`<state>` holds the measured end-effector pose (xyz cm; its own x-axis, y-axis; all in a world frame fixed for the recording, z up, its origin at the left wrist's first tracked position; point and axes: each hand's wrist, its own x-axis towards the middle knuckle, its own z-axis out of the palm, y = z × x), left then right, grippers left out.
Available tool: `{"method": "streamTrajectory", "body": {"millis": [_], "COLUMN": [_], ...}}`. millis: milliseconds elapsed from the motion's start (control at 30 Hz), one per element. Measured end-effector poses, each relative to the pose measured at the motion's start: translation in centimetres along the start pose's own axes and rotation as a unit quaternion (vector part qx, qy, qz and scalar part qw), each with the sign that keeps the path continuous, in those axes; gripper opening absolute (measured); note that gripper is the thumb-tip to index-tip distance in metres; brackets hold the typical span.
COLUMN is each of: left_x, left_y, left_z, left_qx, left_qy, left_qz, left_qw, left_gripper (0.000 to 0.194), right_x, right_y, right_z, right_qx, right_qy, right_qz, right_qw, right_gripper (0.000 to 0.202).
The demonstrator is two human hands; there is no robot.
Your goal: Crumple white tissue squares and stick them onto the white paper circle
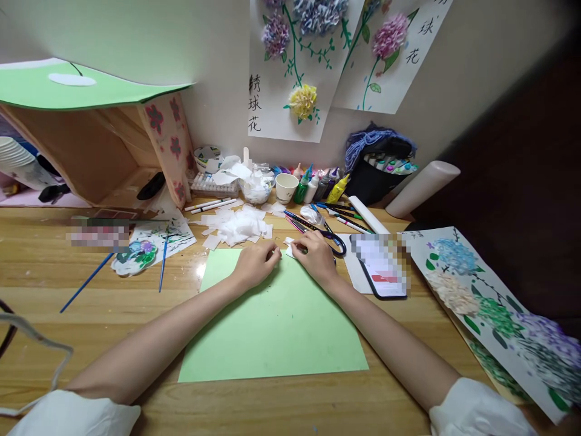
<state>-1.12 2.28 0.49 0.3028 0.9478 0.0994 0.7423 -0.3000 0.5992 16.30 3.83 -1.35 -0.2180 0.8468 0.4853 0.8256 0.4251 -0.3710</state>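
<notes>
Over the top edge of a light green sheet of paper [276, 327], both hands are close together. My left hand [255, 266] is closed, thumb and fingertips pressed together; whatever they may hold is too small to make out. My right hand [316, 257] pinches a small piece of white paper [288, 242] at its fingertips. Just beyond the left hand lies a loose heap of white paper pieces [240, 224]. Dark-handled scissors [338, 242] lie beside and partly behind the right hand.
Behind the heap stand a paper cup [287, 189] and several paint bottles [313, 189]. A phone [381, 269] lies to the right, near a flower picture [490, 315]. Paintbrushes [86, 283] and a paint-smeared palette [135, 257] are at left, below an open box [109, 151].
</notes>
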Motion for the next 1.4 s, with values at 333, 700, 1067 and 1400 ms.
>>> {"method": "streamTrajectory", "body": {"millis": [333, 700, 1067, 1400], "left_x": [0.2, 0.5, 0.5, 0.4], "left_y": [-0.1, -0.9, -0.8, -0.6], "left_z": [0.0, 0.3, 0.2, 0.1], "left_qx": [-0.041, -0.165, -0.219, -0.222], "left_qy": [-0.001, -0.008, -0.026, -0.031], "left_qz": [0.01, 0.044, 0.047, 0.043], "left_qw": [0.999, 0.985, 0.974, 0.974], "left_gripper": [0.028, 0.027, 0.021, 0.027], "right_x": [0.1, -0.8, -0.9, -1.0], "right_y": [-0.4, -2.6, -2.6, -2.7], "right_z": [-0.5, -0.9, -0.8, -0.9], "right_qx": [0.042, 0.131, 0.11, 0.109], "right_qy": [0.038, 0.066, 0.072, 0.069], "right_qz": [0.003, -0.004, -0.022, -0.022], "right_qw": [0.998, 0.989, 0.991, 0.991], "right_gripper": [0.012, 0.011, 0.012, 0.013]}}
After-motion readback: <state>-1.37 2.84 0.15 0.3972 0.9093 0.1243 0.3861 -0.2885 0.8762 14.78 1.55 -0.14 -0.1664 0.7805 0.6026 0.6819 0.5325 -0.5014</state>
